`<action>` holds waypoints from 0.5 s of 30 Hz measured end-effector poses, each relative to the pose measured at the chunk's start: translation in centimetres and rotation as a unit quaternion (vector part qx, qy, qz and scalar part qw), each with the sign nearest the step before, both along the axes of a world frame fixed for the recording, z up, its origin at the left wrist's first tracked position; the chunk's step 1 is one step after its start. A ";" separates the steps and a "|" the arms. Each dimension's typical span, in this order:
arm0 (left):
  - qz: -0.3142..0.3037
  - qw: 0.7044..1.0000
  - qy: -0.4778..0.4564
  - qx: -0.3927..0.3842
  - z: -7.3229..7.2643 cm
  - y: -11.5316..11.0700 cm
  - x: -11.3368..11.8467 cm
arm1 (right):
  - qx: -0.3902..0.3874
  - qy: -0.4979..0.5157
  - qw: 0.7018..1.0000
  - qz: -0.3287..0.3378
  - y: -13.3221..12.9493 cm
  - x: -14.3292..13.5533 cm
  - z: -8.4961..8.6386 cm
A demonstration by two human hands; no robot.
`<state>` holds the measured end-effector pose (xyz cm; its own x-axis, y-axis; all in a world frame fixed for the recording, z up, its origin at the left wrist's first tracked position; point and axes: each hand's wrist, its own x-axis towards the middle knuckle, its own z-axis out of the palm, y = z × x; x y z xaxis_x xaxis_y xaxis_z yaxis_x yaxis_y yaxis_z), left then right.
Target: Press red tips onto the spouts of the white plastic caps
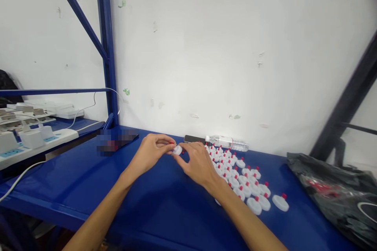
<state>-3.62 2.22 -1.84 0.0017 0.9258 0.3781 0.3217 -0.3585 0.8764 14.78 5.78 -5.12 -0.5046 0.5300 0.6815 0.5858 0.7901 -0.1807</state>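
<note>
Fingers of the left hand are drawn together in a pinch, with a bit of red showing at their tips, right against a small white piece. The right hand comes at that piece from the other side, its index finger along the top and its thumb lower down, so the piece sits in the narrow space between the two hands, above the blue table. Exactly how each fingertip presses on it is too small to make out.

Just beyond the right hand and forearm spreads a crowd of white discs, each topped with a red tip, packed closely near the hand and looser toward the right, where one disc lies apart from the rest. Some are hidden by the arm. Behind them a clear bottle with a white cap lies on its side near the wall, and a dark flat object lies by its capped end.

Off to the left, near the blue post, there's a dark item, partly blurred out. Farther left, a white power strip holds plugged-in adapters. A crumpled black bag with something red in it fills the right end.
</note>
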 end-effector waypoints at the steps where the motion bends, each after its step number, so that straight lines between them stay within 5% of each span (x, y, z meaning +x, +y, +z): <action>1: -0.006 0.999 -0.031 -0.014 0.2 -0.1 0.1 | 0.007 0.014 1.000 -0.003 0.0 0.0 0.1; 8: -0.026 0.991 -0.118 -0.054 0.7 -0.7 -0.1 | 0.033 0.038 0.999 -0.002 -0.1 0.1 0.2; 15: -0.021 0.997 -0.066 -0.046 0.5 -0.6 -0.1 | 0.085 0.033 0.996 0.021 -0.1 0.4 0.2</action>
